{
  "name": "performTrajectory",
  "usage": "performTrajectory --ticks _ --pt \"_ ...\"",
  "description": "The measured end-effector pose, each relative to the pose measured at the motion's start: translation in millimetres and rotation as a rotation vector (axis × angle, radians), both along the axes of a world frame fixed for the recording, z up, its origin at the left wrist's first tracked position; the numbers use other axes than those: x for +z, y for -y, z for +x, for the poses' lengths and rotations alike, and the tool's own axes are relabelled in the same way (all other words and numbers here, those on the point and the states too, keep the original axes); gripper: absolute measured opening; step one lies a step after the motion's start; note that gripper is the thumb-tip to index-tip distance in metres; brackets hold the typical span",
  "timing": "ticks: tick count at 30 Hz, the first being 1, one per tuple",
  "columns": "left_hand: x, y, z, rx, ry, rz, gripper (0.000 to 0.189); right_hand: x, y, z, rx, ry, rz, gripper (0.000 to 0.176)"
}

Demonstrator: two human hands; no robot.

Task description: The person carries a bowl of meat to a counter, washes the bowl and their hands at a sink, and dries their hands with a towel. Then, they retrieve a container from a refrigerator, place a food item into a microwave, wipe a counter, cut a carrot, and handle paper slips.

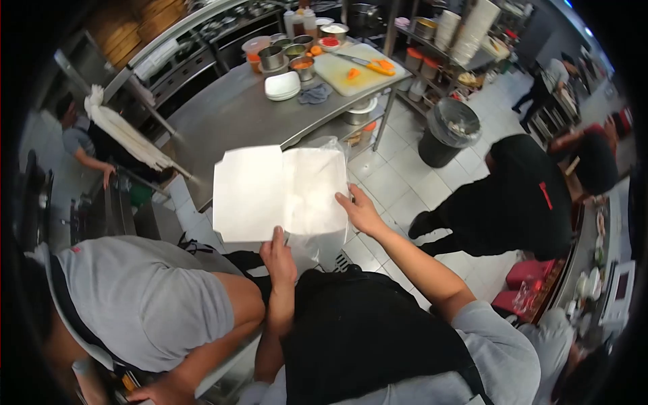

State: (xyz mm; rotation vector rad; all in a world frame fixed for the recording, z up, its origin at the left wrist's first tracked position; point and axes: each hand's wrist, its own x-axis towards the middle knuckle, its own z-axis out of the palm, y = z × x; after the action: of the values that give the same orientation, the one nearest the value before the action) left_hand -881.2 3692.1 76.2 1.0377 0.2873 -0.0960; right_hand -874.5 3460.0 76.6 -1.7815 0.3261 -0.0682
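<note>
An opened white takeout box (248, 196) is held up in front of my body, its lid side folded out to the left. The right half looks like a shallow tray with clear plastic (307, 248) hanging behind and below it. My left hand (278, 258) pinches the near edge close to the fold, thumb on top. My right hand (358, 210) grips the right edge, thumb over the rim and fingers mostly hidden beneath. Nothing that I can make out lies inside the box.
Ahead is a steel table (223, 121) with white dishes (282, 86), a grey cloth (314, 93), metal pots and a cutting board (327, 74) bearing a knife (354, 61). A bin (439, 143) stands right. Co-workers are close: one at left (148, 297), another at right (516, 196).
</note>
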Motion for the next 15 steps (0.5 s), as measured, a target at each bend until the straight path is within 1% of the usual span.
performTrajectory --ticks 1,2,3,4,5,6,7,8,10,11,12,14,15 --pt "11 10 11 0.059 0.068 0.052 0.021 -3 7 22 0.033 0.037 -0.134 0.046" --pt "19 18 24 0.118 0.141 0.105 0.033 4 10 44 0.065 0.085 -0.268 0.047" --pt "20 21 37 0.164 0.158 0.13 0.038 11 13 64 0.097 -0.003 -0.226 0.055" --pt "19 21 51 0.198 0.163 0.125 0.038 11 13 89 0.129 0.008 -0.233 0.055" --pt "14 15 66 0.223 0.128 0.171 0.027 8 12 112 0.157 0.015 -0.156 0.06" --pt "6 6 80 0.245 0.087 0.214 0.02 4 13 131 0.184 0.015 -0.08 0.066" --pt "-5 -6 97 0.227 0.083 0.203 0.02 14 13 148 0.199 -0.085 -0.035 0.077" --pt "-1 -9 111 0.256 0.088 0.192 0.02 12 17 165 0.226 -0.077 -0.048 0.077" --pt "6 -17 142 0.381 0.235 0.042 0.022 9 27 201 0.017 0.462 -0.4 0.078" --pt "-4 -23 158 0.442 0.256 -0.002 0.028 41 27 206 0.053 0.448 -0.215 0.069" --pt "-7 -30 169 0.464 0.247 -0.014 0.028 62 26 215 0.076 0.445 -0.226 0.069" --pt "-17 -44 189 0.467 0.071 -0.097 0.054 91 22 236 0.387 0.587 -0.509 0.056" --pt "-23 -51 200 0.443 0.053 -0.077 0.066 100 12 241 0.476 0.571 -0.563 0.046"
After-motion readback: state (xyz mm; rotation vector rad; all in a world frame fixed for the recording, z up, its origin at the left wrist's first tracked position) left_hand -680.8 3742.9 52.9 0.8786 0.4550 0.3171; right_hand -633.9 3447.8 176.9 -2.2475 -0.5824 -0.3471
